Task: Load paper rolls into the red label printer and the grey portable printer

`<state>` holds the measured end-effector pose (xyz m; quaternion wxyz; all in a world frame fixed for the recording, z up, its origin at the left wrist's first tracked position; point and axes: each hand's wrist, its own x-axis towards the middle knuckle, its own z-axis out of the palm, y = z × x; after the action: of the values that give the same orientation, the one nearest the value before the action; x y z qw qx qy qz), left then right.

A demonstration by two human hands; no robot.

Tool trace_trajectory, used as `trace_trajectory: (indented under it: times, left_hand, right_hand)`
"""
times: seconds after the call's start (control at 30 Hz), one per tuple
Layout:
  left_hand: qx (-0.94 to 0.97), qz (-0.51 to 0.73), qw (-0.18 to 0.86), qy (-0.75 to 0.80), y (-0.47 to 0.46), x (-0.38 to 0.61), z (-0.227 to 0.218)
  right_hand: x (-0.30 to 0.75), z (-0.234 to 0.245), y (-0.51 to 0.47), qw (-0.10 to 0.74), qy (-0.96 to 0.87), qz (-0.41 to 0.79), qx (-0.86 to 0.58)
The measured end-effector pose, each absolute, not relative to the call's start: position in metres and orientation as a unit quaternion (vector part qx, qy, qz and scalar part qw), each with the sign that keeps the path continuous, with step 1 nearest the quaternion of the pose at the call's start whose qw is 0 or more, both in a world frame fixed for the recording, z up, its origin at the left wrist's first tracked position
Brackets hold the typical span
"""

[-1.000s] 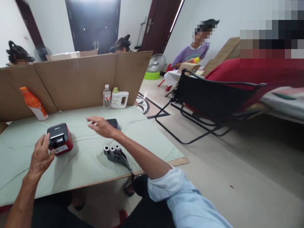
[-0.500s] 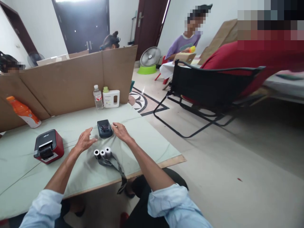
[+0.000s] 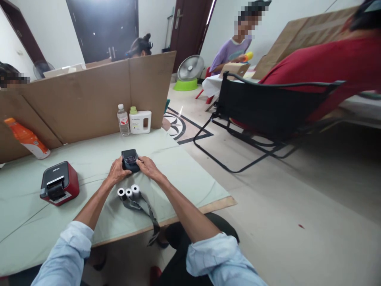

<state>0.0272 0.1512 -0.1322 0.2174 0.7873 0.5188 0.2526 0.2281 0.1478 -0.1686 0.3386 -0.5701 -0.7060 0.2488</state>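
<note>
Between my two hands is a small dark portable printer (image 3: 130,155), on or just above the pale green tabletop (image 3: 184,174). My left hand (image 3: 118,171) grips its left and near side, thumb across the front. On its right side, my right hand (image 3: 148,167) closes with thumb and fingers at the edge. Three white paper rolls (image 3: 129,193) stand together just nearer to me. A dark strap (image 3: 149,218) runs from beside them over the table's front edge. Further left stands a larger red and black label printer (image 3: 60,182).
A cardboard partition (image 3: 95,103) lines the back, with a water bottle (image 3: 123,121), a white jug (image 3: 141,122) and a leaning orange bottle (image 3: 28,139) before it. A black folding chair (image 3: 274,107) with a person in red is at right. A fan (image 3: 190,68) stands behind.
Both hands have closed in on the small printer; the left moved right and my fingers now hold its sides. Before, the left hand was apart from it. The view shifted slightly.
</note>
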Motion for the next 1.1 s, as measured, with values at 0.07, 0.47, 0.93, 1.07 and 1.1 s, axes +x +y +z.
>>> trace_trajectory:
  times: [0.07,0.47,0.93,1.07,1.1]
  left_hand:
    - [0.784,0.263,0.204,0.524,0.149,0.019,-0.132]
    - [0.75,0.293,0.189,0.563,0.109,-0.073,-0.122]
    - [0.732,0.295,0.193,0.583,0.102,-0.084,-0.141]
    - [0.705,0.317,0.212,0.598,0.101,-0.087,-0.143]
    - [0.701,0.319,0.215,0.6,0.101,-0.089,-0.143]
  right_hand:
    - [0.225,-0.164,0.148,0.353,-0.716,0.254,-0.547]
    - [0.157,-0.148,0.149,0.358,-0.77,0.408,-0.336]
    - [0.157,-0.161,0.142,0.323,-0.739,0.474,-0.354]
    - [0.164,-0.169,0.137,0.334,-0.719,0.508,-0.337]
    - [0.165,-0.171,0.136,0.339,-0.717,0.509,-0.335]
